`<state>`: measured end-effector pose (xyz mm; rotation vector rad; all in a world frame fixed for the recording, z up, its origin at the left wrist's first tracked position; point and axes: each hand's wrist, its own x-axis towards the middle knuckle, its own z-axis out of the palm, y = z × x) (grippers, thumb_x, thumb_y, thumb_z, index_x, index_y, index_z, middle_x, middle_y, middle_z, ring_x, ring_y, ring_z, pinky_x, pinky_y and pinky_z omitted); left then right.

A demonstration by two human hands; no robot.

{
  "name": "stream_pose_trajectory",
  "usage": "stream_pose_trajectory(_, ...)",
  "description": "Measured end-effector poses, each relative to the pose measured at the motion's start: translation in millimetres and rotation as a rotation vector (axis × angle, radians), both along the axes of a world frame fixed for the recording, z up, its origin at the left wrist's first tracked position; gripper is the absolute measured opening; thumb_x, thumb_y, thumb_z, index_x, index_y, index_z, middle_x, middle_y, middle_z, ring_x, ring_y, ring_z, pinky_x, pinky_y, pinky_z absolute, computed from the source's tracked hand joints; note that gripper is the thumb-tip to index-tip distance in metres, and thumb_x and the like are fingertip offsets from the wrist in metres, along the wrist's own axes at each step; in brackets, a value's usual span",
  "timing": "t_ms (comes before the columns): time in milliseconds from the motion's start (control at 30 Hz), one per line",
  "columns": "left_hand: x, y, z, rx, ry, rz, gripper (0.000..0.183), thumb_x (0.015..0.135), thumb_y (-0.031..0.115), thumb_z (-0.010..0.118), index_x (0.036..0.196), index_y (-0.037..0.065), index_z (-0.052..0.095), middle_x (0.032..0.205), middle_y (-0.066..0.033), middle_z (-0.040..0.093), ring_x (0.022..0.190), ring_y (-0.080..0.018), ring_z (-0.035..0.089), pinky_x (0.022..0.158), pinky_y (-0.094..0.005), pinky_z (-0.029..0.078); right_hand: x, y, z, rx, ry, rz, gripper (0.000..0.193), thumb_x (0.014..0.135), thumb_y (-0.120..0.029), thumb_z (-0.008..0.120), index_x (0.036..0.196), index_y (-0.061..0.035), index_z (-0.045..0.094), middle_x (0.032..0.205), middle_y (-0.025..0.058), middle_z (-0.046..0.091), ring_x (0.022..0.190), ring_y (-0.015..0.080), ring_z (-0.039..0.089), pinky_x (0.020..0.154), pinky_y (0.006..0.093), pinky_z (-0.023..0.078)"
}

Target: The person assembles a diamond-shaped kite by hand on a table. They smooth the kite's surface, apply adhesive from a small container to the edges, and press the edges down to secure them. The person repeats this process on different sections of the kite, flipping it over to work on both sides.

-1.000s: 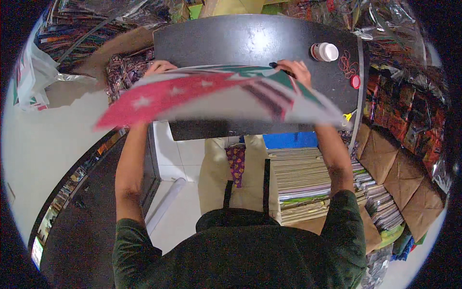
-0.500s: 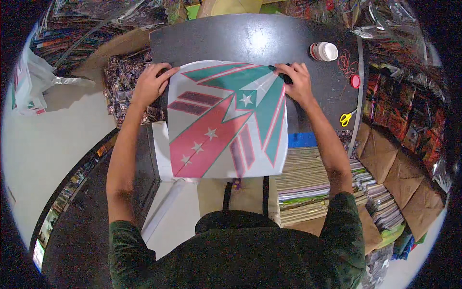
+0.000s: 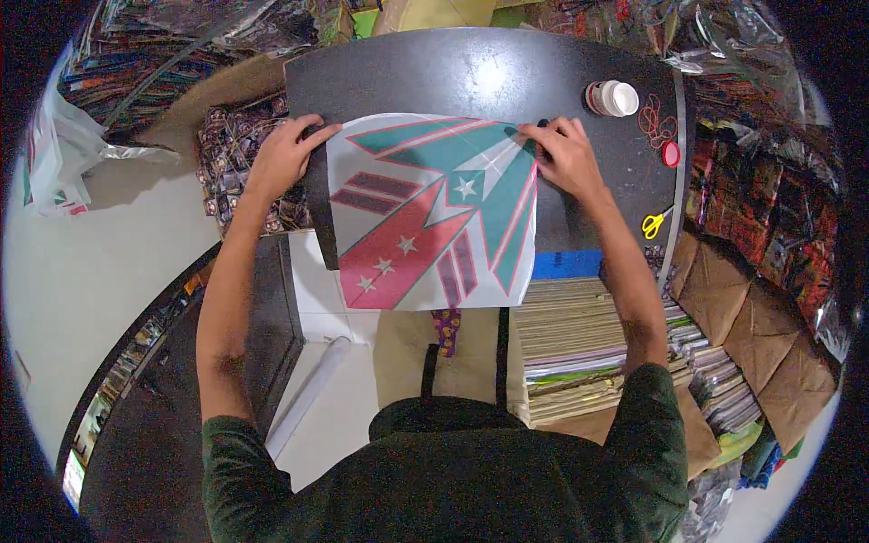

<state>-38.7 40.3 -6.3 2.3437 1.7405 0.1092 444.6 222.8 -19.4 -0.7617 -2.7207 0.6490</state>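
A paper kite (image 3: 398, 240), white with green, red and dark stripes and white stars, is stretched between my two hands over the near side of the dark table. My left hand (image 3: 291, 156) pinches its upper left corner between thumb and fingers. At the upper right corner, where the green bands meet, my right hand (image 3: 566, 152) grips the edge with its fingers closed. The kite's lower edge hangs free past the table's near side, above my lap. How the fingertips sit behind the sheet is hidden.
On the dark table (image 3: 398, 77) stand a white open jar (image 3: 614, 98), red thread (image 3: 656, 122), a red lid (image 3: 670, 154) and yellow scissors (image 3: 652, 224). A stack of sheets (image 3: 570, 335) lies near my right arm. A box of small packets (image 3: 240, 167) is at left.
The kite's lower edge has lifted and drawn away from me, uncovering more of the floor and my lap. Both hands keep hold and have barely shifted.
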Motion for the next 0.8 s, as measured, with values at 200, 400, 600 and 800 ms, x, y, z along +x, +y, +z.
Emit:
stream_pose_trajectory(200, 1.5, -2.3, 0.1, 0.019, 0.027, -0.007, 0.064, 0.086, 0.001, 0.062, 0.145, 0.027, 0.061, 0.134, -0.0110, 0.061, 0.112, -0.0347, 0.062, 0.099, -0.0487, 0.052, 2.5, -10.8, -10.1, 0.052, 0.012, -0.130, 0.060, 0.078, -0.005, 0.073, 0.136, -0.0179, 0.065, 0.104, 0.0020, 0.074, 0.097, 0.0250, 0.061, 0.089, 0.0412, 0.044)
stream_pose_trajectory(400, 15.1, 0.2, 12.9, 0.029, 0.103, 0.012, 0.060, 0.084, 0.002, 0.066, 0.139, 0.025, 0.063, 0.133, -0.0065, 0.061, 0.114, -0.0317, 0.060, 0.095, -0.0457, 0.052, -13.2, -42.2, -19.2, 0.077, 0.105, -0.452, 0.054, 0.083, -0.026, 0.078, 0.134, -0.0164, 0.065, 0.109, -0.0036, 0.078, 0.106, 0.0246, 0.061, 0.095, 0.0461, 0.041)
stream_pose_trajectory(600, 24.5, 0.8, 19.0, 0.024, 0.088, 0.051, 0.056, 0.083, 0.005, 0.070, 0.137, 0.021, 0.064, 0.132, -0.0050, 0.061, 0.116, -0.0302, 0.059, 0.096, -0.0448, 0.051, -29.3, -54.7, -17.1, 0.058, 0.124, -0.621, 0.060, 0.080, -0.039, 0.086, 0.132, -0.0156, 0.065, 0.102, -0.0098, 0.081, 0.110, 0.0214, 0.060, 0.101, 0.0447, 0.037)
stream_pose_trajectory(800, 27.0, -1.4, 18.5, -0.004, 0.087, 0.083, 0.058, 0.084, 0.005, 0.071, 0.139, 0.020, 0.063, 0.133, -0.0050, 0.061, 0.118, -0.0301, 0.059, 0.098, -0.0455, 0.050, -34.0, -56.1, -14.6, -0.017, 0.104, -0.697, 0.067, 0.079, -0.039, 0.086, 0.137, -0.0152, 0.062, 0.108, -0.0102, 0.080, 0.116, 0.0228, 0.057, 0.103, 0.0483, 0.035)
